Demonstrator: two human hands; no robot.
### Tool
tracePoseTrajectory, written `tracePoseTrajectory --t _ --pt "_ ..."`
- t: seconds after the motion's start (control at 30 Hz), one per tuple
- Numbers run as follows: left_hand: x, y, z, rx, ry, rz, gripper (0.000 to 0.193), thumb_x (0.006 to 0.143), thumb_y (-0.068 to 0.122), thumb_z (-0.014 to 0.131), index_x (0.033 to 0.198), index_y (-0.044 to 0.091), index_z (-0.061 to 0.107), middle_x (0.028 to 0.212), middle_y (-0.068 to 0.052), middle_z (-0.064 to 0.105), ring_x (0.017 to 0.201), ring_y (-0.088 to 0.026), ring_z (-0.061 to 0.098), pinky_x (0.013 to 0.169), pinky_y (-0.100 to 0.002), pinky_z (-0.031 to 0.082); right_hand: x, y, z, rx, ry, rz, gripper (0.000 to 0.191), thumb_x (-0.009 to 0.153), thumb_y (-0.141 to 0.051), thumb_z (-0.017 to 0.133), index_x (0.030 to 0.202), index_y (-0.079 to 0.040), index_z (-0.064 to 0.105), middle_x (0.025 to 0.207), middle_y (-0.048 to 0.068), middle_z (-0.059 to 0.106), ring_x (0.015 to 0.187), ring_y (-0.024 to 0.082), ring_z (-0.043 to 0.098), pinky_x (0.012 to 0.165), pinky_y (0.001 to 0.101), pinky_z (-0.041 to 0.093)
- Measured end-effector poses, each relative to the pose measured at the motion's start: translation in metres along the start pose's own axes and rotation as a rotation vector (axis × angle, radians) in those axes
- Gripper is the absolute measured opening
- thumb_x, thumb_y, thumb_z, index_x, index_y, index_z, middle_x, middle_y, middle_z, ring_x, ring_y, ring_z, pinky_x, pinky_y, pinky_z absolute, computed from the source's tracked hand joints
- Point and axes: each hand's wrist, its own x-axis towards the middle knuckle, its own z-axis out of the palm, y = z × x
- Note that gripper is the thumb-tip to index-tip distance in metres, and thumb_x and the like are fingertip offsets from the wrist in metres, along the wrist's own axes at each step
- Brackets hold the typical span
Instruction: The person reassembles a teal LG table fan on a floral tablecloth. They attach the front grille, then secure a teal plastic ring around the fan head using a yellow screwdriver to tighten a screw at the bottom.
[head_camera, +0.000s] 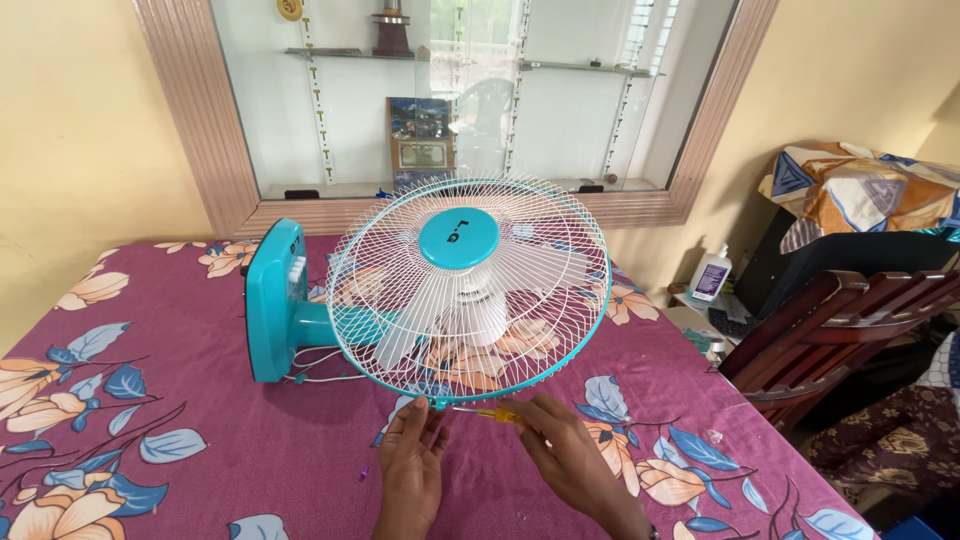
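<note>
On the far left of the table (150, 380), which is spread with a maroon flowered cloth, the fan (440, 290) lies tipped over, its teal base (272, 300) standing on edge with thin white wires trailing beside it. To the right of the base the round white grille (470, 285) with its teal rim faces up and toward the camera, the white blades and teal centre cap visible behind the wires. At the near bottom edge of the rim, the left hand (410, 465) pinches the ring with fingers narrowly closed around it. Just right of it, the right hand (570, 455) grips a yellow-handled screwdriver (490, 412), its tip pointing at the clip on the rim. Judging by this, the grille is still fully on and the work at the rim fastener is only under way. At far right stands a dark wooden chair (840, 320).
</note>
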Motion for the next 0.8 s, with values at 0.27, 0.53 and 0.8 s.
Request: tracePoseTrajectory --t 0.27,0.53,0.8 --pt "-0.001 0.005 0.005 0.008 0.035 -0.009 0.017 0.087 0.026 0.078 0.092 0.013 0.069 0.093 -0.003 0.072 0.094 -0.018 0.066 0.084 -0.037 0.048 0.003 0.006 0.017 -0.136 0.174 -0.164 0.031 0.087 -0.009 0.07 0.118 -0.007 0.072 0.087 0.009 0.064 0.078 0.023 0.063 0.068 0.0392 0.051" --pt "0.0 0.007 0.005 0.015 0.036 -0.016 0.019 0.085 0.028 0.079 0.093 0.013 0.069 0.093 -0.001 0.071 0.095 -0.017 0.066 0.085 -0.037 0.048 0.005 0.017 0.033 -0.131 0.264 -0.123 0.025 0.088 -0.011 0.074 0.113 -0.007 0.074 0.085 0.007 0.067 0.074 0.022 0.065 0.066 0.0378 0.053" --pt "0.0 0.006 0.003 0.008 0.02 -0.005 0.02 0.086 0.028 0.079 0.095 0.013 0.069 0.094 -0.002 0.07 0.096 -0.018 0.064 0.085 -0.037 0.048 0.006 0.02 0.036 -0.158 0.261 -0.163 0.026 0.087 -0.009 0.075 0.112 -0.007 0.076 0.087 0.007 0.067 0.076 0.021 0.063 0.067 0.0377 0.052"
